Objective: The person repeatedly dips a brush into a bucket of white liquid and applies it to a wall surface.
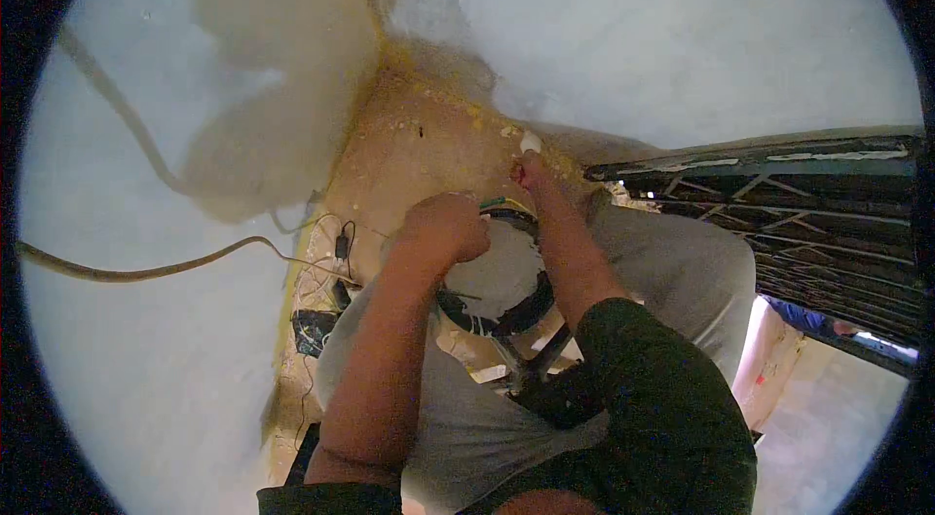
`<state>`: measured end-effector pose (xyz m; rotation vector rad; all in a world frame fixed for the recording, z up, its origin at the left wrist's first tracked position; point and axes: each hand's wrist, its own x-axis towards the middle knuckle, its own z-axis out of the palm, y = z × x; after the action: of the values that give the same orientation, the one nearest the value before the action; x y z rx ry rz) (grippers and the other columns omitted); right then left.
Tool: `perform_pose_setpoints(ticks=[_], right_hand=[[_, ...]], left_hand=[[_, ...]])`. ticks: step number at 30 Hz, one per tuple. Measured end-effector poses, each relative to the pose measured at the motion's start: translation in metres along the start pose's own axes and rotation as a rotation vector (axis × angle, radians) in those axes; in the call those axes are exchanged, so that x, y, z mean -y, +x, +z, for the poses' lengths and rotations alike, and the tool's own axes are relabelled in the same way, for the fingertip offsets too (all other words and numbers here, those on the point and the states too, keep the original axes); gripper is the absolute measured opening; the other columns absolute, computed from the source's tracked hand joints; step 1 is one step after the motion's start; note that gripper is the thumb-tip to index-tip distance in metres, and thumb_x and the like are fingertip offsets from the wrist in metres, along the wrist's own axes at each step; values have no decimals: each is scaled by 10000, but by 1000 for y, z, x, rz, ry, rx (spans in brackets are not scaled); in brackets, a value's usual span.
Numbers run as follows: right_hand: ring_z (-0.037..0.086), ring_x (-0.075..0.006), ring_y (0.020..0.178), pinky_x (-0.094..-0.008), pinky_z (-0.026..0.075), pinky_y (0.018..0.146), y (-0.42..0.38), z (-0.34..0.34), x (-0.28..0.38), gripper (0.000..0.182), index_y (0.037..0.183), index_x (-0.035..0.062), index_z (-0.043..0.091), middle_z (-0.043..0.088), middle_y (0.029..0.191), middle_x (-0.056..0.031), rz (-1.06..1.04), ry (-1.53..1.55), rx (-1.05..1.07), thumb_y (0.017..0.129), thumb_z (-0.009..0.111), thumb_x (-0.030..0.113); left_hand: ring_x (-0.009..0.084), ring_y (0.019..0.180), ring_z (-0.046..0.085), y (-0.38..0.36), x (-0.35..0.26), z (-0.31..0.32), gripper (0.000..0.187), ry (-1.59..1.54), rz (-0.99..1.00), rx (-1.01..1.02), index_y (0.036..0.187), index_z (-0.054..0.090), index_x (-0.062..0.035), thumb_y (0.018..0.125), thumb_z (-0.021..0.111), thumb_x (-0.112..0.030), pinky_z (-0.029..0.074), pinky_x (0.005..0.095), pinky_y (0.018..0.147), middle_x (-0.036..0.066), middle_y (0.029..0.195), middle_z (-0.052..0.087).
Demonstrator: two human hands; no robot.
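Note:
A round black bucket [503, 318] stands between my knees, filled with pale grey paste [502, 271] that smears its rim. My left hand [448, 228] is closed at the bucket's left rim. What its fingers grip, if anything, is hidden. Beyond the bucket, near the foot of the right wall, my right hand [529, 171] is closed. A small white object [531, 142] shows just past its fingers and seems held in them; its kind is too blurred to tell.
Pale walls [682, 28] meet in a corner ahead, over a brown, spattered floor [409, 145]. Left lie a hose [146, 273], tangled cables [321, 267] and a dark box [314, 332]. A black metal lattice [828, 223] stands close on the right.

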<state>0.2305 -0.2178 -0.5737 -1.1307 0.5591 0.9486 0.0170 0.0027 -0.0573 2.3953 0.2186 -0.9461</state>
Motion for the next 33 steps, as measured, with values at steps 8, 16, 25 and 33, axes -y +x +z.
perform_pose_setpoints(ticks=[8,16,25,33], right_hand=[[396,-184,431,-369,333,385,-150,74,44,344,756,78,430,407,558,-46,-503,-19,-440,915,453,382],[424,-135,607,-314,371,569,-273,136,71,329,802,17,484,432,636,-23,-1168,-412,-635,945,430,308],[404,-161,518,-326,352,483,-183,83,72,322,732,62,445,456,597,-30,-1222,-935,-878,926,440,319],[420,-183,466,-351,359,438,-90,26,33,317,730,54,479,467,568,-53,-1089,-1320,-788,892,465,327]], left_hand=[[334,962,614,0,-6,-6,317,-5,-65,-66,945,659,7,744,539,-207,475,425,857,206,1023,631],[369,961,607,1,-10,11,354,83,-20,4,961,648,23,788,512,-254,471,438,860,233,1026,620],[396,986,580,14,-8,14,377,41,81,-61,1034,605,9,860,462,-294,444,457,886,244,1046,605],[378,959,588,19,-14,18,319,-25,224,-245,1069,560,9,849,463,-201,467,460,841,219,1036,606]])
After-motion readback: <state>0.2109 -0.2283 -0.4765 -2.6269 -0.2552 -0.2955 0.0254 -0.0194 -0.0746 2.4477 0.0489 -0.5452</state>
